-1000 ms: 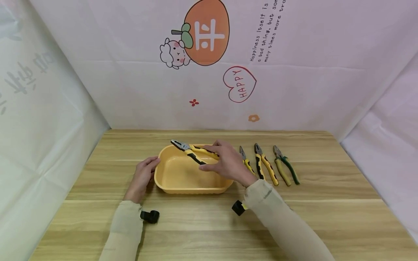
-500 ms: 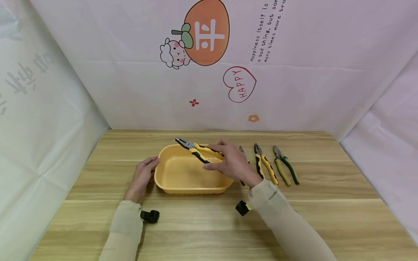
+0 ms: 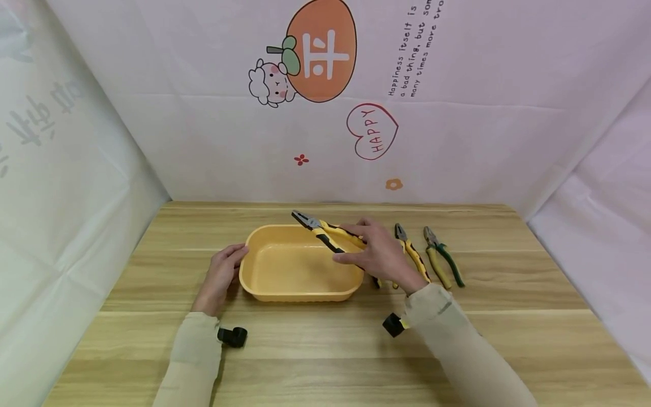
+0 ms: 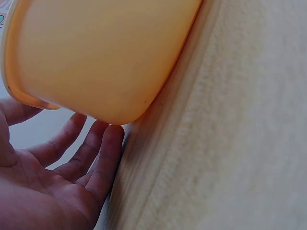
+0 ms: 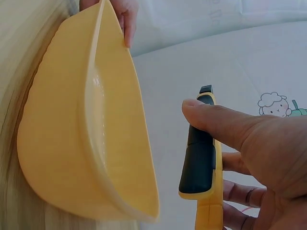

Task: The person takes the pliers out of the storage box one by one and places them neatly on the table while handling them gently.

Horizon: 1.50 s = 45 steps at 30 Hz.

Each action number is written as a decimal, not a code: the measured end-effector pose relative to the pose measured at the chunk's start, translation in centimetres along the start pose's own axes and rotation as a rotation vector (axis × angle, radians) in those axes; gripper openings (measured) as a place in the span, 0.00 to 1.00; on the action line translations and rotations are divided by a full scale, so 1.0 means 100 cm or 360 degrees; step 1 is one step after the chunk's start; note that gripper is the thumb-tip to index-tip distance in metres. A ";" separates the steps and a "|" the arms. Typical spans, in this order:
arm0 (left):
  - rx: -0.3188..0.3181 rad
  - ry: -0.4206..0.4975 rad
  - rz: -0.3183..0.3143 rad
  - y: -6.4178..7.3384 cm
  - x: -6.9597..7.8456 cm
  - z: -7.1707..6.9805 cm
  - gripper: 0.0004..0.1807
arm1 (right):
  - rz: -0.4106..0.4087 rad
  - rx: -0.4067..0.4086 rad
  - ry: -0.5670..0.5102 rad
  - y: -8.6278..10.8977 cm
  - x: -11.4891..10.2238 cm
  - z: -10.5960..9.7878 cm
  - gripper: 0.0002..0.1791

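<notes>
My right hand (image 3: 378, 254) grips combination pliers (image 3: 328, 241) by their yellow and black handles. Their metal head points up and left, overlapping the far rim of a yellow plastic basin (image 3: 300, 297) in the head view. In the right wrist view the thumb lies on a handle (image 5: 197, 158), with fingers behind it. My left hand (image 3: 217, 280) holds the basin's left end, thumb at the rim and fingertips against its outer wall (image 4: 96, 62). Nothing shows inside the basin.
Right of the basin lie yellow and black pliers (image 3: 419, 263), partly behind the right hand, and pliers with green handles (image 3: 438, 261). Another tool's handle end (image 3: 376, 282) peeks out under that hand. White printed cloth (image 3: 229, 152) stands behind the wooden table (image 3: 305, 356).
My right hand has moved right with the pliers, from over the basin toward its right end, hiding more of the tools lying there. The left hand and basin stay put.
</notes>
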<state>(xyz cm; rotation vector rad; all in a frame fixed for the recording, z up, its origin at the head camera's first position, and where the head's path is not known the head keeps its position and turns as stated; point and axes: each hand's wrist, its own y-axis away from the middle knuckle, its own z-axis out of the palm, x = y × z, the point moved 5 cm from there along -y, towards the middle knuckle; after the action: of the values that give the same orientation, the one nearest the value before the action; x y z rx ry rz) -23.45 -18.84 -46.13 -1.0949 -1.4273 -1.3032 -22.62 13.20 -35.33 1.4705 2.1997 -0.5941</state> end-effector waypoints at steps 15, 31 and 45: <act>0.0005 0.0002 -0.0021 0.000 0.000 0.000 0.28 | 0.0030 0.0064 0.0061 0.011 0.026 -0.019 0.40; -0.0002 -0.0013 -0.0014 0.000 0.000 -0.001 0.28 | 0.0133 0.0085 0.0095 0.025 0.051 -0.033 0.40; -0.0007 0.0011 -0.0025 0.001 0.001 0.001 0.28 | 0.0236 0.0090 0.0085 0.037 0.076 -0.041 0.41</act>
<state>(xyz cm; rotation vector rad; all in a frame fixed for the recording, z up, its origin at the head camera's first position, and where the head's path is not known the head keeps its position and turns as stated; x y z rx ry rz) -23.40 -18.73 -46.04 -1.0835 -1.4312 -1.3207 -22.32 22.50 -36.73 1.6797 2.1055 -0.5780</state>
